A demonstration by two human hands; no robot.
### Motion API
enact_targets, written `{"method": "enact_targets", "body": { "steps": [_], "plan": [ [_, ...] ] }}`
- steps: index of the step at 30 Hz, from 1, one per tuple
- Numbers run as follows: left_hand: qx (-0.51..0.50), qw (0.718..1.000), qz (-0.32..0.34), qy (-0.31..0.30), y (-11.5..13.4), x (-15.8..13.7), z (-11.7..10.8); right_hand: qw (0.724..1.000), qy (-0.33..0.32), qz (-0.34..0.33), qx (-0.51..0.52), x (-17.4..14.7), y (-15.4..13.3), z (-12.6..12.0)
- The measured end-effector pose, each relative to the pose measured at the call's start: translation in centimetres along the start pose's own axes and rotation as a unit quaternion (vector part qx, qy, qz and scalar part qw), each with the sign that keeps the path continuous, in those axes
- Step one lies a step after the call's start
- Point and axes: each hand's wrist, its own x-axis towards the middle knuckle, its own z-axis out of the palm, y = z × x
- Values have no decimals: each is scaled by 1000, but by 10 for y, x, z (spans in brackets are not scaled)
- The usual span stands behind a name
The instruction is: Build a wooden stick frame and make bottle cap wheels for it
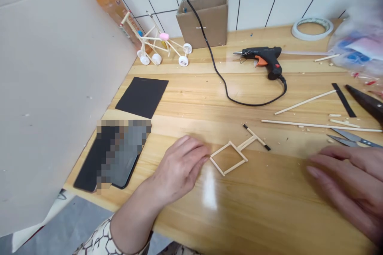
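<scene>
A small square frame of thin wooden sticks (235, 169), with a T-shaped stem and black-tipped crossbar, lies on the wooden table. At its left corner, my left hand (182, 167) is closed, thumb and fingers pinched together against the sticks. My right hand (353, 183) hovers at the right, slightly blurred, its fingers loosely stretched out with the thumb apart. It holds nothing that I can see. Just above that hand lie scissors (356, 138), their blades partly open, and a long wooden stick (317, 125).
Behind are a black glue gun (263, 57) with a trailing cord (221, 81), a cardboard box (205, 22) and a roll of tape (312, 28). A wheeled stick model (155, 42) stands by a bottle (109, 2). Black sheet (142, 96) and phones (125, 163) lie left.
</scene>
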Motion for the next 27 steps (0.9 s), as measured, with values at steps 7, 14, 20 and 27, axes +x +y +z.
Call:
{"method": "enact_targets", "body": {
  "steps": [7, 14, 20, 27],
  "plan": [
    [-44, 999, -21, -5, -1, 1, 1, 993, -15, -110, 27, 18, -34, 4],
    [-30, 999, -26, -11, 1, 0, 1, 988, -46, -140, 52, 35, -80, 17],
    [-9, 999, -46, -25, 2, 0, 3, 986, -51, -150, 51, 32, -93, 24],
    [-5, 998, -52, -23, 2, 1, 4, 985, -64, -155, 51, 23, -102, 30]
  ]
}}
